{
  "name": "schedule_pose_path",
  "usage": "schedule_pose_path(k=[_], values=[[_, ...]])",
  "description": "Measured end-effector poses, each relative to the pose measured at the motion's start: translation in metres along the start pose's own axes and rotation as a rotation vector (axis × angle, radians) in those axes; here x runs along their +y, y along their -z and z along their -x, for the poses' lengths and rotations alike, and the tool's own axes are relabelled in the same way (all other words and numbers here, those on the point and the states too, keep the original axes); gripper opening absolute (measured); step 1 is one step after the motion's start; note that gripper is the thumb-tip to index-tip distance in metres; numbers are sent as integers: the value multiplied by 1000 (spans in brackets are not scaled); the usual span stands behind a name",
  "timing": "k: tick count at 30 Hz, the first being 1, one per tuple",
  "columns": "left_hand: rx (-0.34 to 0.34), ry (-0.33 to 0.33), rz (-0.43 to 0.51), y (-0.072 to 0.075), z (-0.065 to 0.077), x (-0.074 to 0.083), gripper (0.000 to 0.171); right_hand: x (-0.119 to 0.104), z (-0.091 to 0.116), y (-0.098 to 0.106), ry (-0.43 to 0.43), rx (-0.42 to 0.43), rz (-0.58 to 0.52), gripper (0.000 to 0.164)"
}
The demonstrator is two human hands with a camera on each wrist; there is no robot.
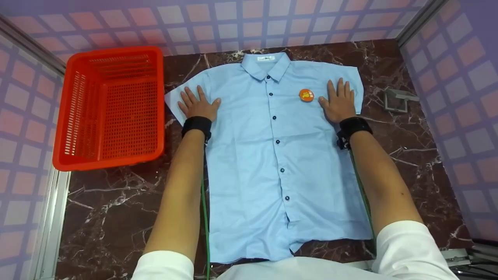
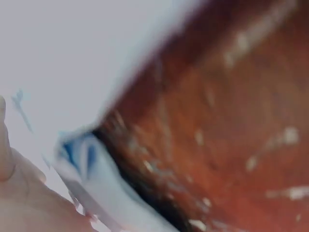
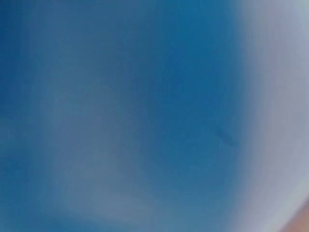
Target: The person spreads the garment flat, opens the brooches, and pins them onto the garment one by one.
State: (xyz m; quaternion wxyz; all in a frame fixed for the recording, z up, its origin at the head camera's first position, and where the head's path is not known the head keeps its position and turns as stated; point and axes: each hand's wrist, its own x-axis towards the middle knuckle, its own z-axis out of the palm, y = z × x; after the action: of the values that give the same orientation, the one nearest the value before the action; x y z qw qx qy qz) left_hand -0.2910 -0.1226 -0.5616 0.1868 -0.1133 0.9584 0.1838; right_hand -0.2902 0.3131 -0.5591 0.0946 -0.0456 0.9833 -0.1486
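Note:
A light blue short-sleeved shirt lies spread front side up, its collar at the far side and dark buttons down the middle. On its chest is a round orange badge. My left hand rests with spread fingers on the sleeve at the left. Over at the right sleeve, my right hand lies with its fingers extended on the cloth. In the left wrist view, part of the left hand shows beside pale cloth. The right wrist view is mostly blurred blue cloth.
A red plastic basket stands left of the shirt on the dark marbled tabletop. A small grey frame-like object sits at the right. Checked panels enclose the back and sides. Green cables run along both forearms.

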Motion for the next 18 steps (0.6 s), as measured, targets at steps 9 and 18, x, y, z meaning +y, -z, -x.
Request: schedule_pose_path(k=[9,18], values=[[39,-203,-92,-17,4,19,97,-44,-3,-12,221,-50,10,78],[-36,-330,-192,-28,34,37,108,-53,17,-20,141,-116,59,101]])
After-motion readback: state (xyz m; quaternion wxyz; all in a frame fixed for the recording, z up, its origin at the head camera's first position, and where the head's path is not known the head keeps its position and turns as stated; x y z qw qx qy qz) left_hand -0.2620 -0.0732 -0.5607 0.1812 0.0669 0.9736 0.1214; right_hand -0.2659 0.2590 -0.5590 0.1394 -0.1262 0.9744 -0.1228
